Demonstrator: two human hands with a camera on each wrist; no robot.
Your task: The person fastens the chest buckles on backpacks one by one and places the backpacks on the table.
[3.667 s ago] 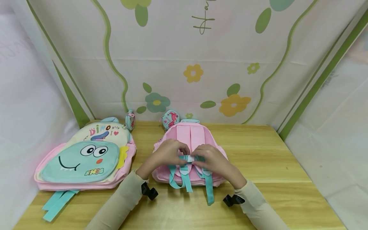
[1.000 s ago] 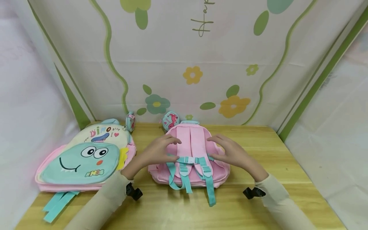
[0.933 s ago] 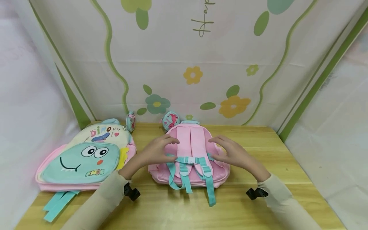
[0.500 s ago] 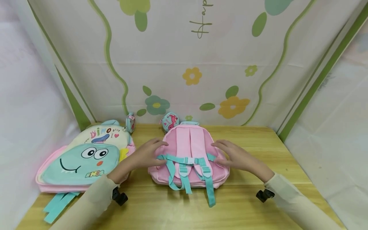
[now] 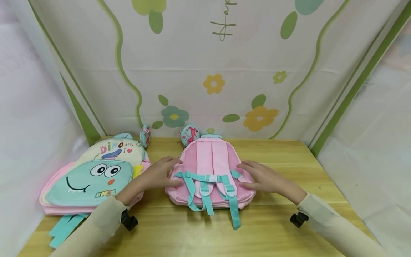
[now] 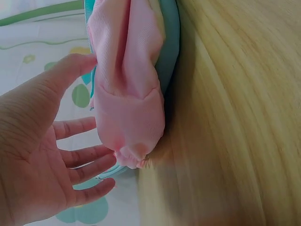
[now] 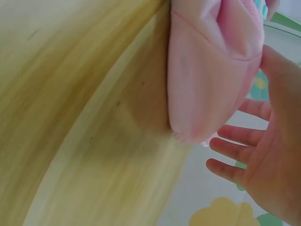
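A pink backpack (image 5: 189,160) lies in the middle of the table with its shoulder straps facing up. A white buckle (image 5: 213,178) joins a teal strap across those two shoulder straps. Teal webbing ends trail toward the front edge. My left hand (image 5: 160,173) is at the backpack's left side, fingers spread and relaxed, thumb tip right at the pink fabric in the left wrist view. On the opposite side my right hand (image 5: 263,176) mirrors it, thumb and fingertips at the bag's edge. Neither hand grips the bag.
A second backpack (image 5: 93,182) with a dinosaur face lies front up at the left, close to my left forearm. Small round pouches (image 5: 190,135) hang at the tops of both bags. A printed cloth backdrop (image 5: 179,53) rises behind the wooden table (image 5: 279,153).
Both hands were at the buckle in the middle of the pink backpack. They have let go and moved apart to its two sides. The straps now lie buckled in plain view.
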